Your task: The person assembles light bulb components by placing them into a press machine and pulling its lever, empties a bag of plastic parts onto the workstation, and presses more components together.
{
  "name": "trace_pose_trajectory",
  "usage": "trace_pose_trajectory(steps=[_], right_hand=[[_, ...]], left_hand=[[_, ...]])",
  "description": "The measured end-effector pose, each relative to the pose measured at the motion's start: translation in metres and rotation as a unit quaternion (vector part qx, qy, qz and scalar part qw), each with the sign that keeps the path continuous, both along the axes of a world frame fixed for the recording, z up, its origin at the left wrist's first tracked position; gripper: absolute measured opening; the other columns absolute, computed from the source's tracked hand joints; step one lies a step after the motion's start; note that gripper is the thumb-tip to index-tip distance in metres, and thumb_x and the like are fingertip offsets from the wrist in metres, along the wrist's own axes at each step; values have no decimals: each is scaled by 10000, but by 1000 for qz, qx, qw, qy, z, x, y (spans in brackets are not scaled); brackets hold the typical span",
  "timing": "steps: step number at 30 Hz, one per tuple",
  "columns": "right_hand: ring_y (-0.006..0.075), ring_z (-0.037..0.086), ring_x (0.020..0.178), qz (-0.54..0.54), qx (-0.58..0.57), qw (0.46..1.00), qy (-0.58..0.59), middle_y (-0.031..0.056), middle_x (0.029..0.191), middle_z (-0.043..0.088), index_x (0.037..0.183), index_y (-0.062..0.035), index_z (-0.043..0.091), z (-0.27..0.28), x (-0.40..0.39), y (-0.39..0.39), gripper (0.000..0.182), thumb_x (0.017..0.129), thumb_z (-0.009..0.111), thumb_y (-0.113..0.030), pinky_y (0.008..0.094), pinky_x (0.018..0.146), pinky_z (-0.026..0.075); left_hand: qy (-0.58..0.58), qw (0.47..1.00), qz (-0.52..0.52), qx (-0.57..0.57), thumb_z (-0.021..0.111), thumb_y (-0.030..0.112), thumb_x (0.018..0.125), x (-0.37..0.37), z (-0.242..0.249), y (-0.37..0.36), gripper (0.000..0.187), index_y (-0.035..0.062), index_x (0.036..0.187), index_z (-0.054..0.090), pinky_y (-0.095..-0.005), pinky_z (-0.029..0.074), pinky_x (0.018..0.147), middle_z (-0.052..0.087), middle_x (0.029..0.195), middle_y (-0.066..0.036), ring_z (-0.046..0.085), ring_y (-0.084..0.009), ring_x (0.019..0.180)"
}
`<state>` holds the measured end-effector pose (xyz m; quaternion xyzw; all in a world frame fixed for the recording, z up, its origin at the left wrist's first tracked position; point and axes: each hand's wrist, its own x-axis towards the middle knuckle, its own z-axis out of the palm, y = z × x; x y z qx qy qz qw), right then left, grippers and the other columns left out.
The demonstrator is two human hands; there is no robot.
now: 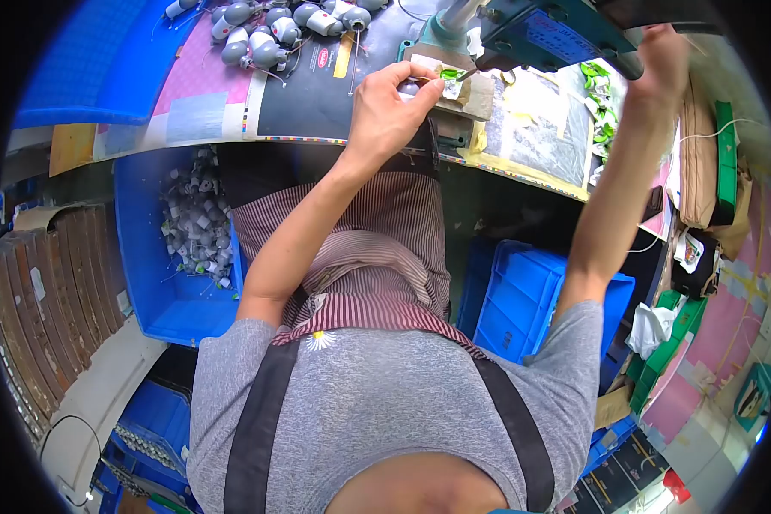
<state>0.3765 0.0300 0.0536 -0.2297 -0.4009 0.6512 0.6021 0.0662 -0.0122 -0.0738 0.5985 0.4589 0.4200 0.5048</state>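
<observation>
My left hand (394, 111) is at the base of a green bench press (540, 38). Its thumb and fingers pinch a small grey bulb-shaped part (409, 87), mostly covered by the fingers. Beyond the fingertips a small bright green piece (449, 75) sits on the press's metal block (478, 96), beneath a thin pointed tool. Up at the right side of the press, my right hand (662, 64) is closed around its dark lever; the upper fingers fade into shadow.
Several grey-and-white bulb-shaped parts with wires (265, 53) lie at the bench's back left, beside a blue bin (103, 64). Green pieces (604, 107) lie right of the press. Below stand a blue crate (171, 313) of similar parts and another blue crate (522, 300).
</observation>
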Motion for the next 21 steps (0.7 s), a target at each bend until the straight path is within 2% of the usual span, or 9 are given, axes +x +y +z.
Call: trace_pose_trajectory(steps=[1,3,4,9,13,15,18,20,21], right_hand=[[73,612,669,-400,-20,899,-174,0,866,682,1049,-81,663,51,-69,5,196,1047,523,-218,230,604,520],[112,651,835,-401,90,901,-140,-27,1004,690,1087,-86,666,62,-66,15,177,1033,559,-217,249,711,538],[54,573,642,-382,143,887,-218,-45,834,649,1053,-64,657,73,-81,0,188,1031,574,-231,225,557,466],[159,638,618,-571,283,607,-475,82,694,689,778,12,665,87,-94,-58,337,980,587,-247,291,635,476],[122,594,543,-561,280,562,-539,89,581,652,648,37,687,61,-109,-101,514,1011,556,-301,257,505,427],[176,586,491,-530,350,475,-610,103,586,663,644,70,643,55,-114,-112,642,1063,467,-383,288,487,435],[219,587,508,-425,432,398,-688,112,623,667,731,54,704,56,-115,-127,528,1067,474,-283,316,510,463],[196,535,484,-364,528,397,-657,60,589,591,782,4,734,52,-97,-123,171,909,709,-107,302,475,434],[193,527,487,-352,539,377,-666,45,578,564,798,-17,740,49,-92,-124,166,885,741,-158,298,476,425]], left_hand=[[-5,1000,0,-4,725,241,910,1,0,1,205,40,950,736,-196,394,509,591,640,70,496,-3,557],[-13,1000,2,-15,728,245,903,3,-1,1,214,36,950,738,-202,403,516,598,639,64,499,-10,562],[-4,1000,12,13,732,246,899,5,-2,3,217,34,947,739,-204,407,520,600,637,63,501,-12,563],[45,994,36,94,742,242,875,9,-7,2,219,34,944,741,-233,458,584,667,699,9,561,-58,629],[97,981,59,158,735,233,864,11,-9,1,205,47,948,743,-302,509,688,728,867,-77,641,-168,776],[102,979,65,164,729,225,860,13,-7,0,193,50,940,742,-340,523,734,732,929,-109,657,-229,844],[140,969,79,187,723,215,859,16,-6,-2,173,52,916,737,-372,527,755,726,912,-107,655,-263,854],[140,971,76,178,721,210,857,17,-5,-2,166,53,910,731,-377,527,765,723,909,-101,653,-265,853],[140,972,75,174,720,208,856,17,-4,-2,163,54,908,728,-379,527,770,721,907,-98,651,-267,853]])
